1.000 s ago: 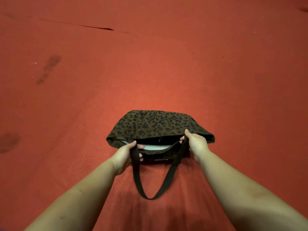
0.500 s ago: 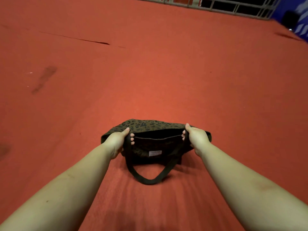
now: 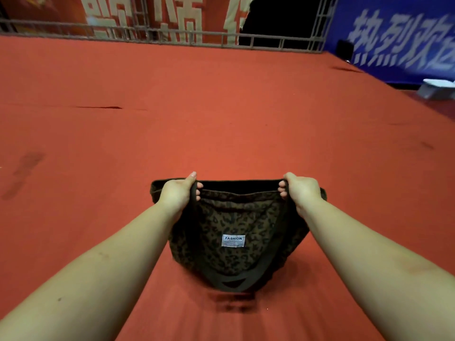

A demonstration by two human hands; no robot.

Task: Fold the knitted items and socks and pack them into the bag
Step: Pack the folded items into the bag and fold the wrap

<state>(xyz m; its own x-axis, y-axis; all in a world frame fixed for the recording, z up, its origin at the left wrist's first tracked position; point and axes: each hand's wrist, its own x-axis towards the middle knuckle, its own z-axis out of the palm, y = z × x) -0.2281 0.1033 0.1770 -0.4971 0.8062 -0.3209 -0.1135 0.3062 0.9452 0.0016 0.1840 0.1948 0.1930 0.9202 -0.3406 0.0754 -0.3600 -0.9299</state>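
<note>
Bag (image 3: pixel 232 232) gripped at top rim corners, left hand (image 3: pixel 176 193) and right hand (image 3: pixel 301 190) fingers curled tight, likely to lift it upright, mouth spread.

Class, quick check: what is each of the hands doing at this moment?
Left hand: closed, gripping the top edge of the leopard-print bag.
Right hand: closed, gripping the bag's top edge on the other side.

Open red carpet (image 3: pixel 221 114) surrounds the bag (image 3: pixel 236 225); railing (image 3: pixel 172 38) stands far off.
</note>
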